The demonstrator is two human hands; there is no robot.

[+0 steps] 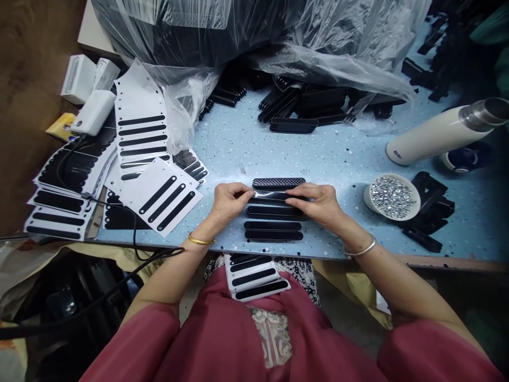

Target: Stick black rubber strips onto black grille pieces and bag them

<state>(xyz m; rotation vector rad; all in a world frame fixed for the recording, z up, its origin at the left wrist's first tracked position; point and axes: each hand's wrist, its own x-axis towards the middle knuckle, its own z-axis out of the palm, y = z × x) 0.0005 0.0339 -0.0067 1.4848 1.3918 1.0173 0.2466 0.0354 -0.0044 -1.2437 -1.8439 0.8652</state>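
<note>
Both hands rest on a glossy black adhesive strip (274,197) at the near edge of the pale blue speckled bench (342,154) — the left hand (228,200) pinches its left end between thumb and fingertips, the right hand (320,203) presses flat along its right part. A black perforated plastic grille bar (279,182) lies just beyond; three more black strips (273,225) lie nearer. A white bowl of silver screws (392,196) stands to the right.

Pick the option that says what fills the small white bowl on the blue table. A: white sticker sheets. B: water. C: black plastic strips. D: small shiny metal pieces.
D: the white bowl, to the right of the right hand, is heaped with small shiny silver metal pieces.
</note>
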